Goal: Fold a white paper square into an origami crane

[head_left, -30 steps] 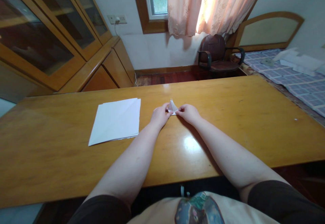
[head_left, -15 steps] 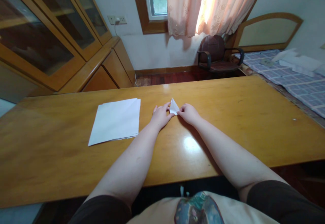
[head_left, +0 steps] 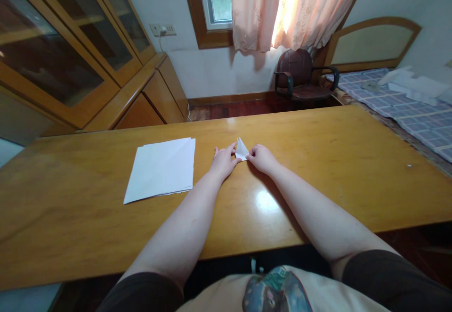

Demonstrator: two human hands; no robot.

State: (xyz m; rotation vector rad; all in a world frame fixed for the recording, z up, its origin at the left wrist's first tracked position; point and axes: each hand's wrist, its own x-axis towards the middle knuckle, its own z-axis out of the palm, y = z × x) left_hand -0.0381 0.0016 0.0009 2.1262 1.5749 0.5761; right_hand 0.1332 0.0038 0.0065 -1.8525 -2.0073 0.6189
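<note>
A small white piece of folded paper [head_left: 241, 150], triangular with its point facing away from me, lies on the wooden table [head_left: 247, 227] between my hands. My left hand [head_left: 224, 160] is at its left side, with thumb and fingertips on the paper's left and near edges. At the lower right corner, my right hand [head_left: 262, 158] pinches the paper between thumb and curled fingers. The fingertips partly cover both lower corners. Left of my hands rests a stack of white paper sheets [head_left: 162, 170], its edges slightly uneven.
Past the table's far edge stand a dark office chair [head_left: 296, 74] and a curtained window. A wooden cabinet [head_left: 141, 100] with glass doors is at the left. On the right is a bed [head_left: 406, 100] with a checked cover. A tiny white scrap [head_left: 409, 165] lies on the table's right side.
Almost nothing differs: both hands stay on the folded paper in the same place. The view has shifted very slightly.
</note>
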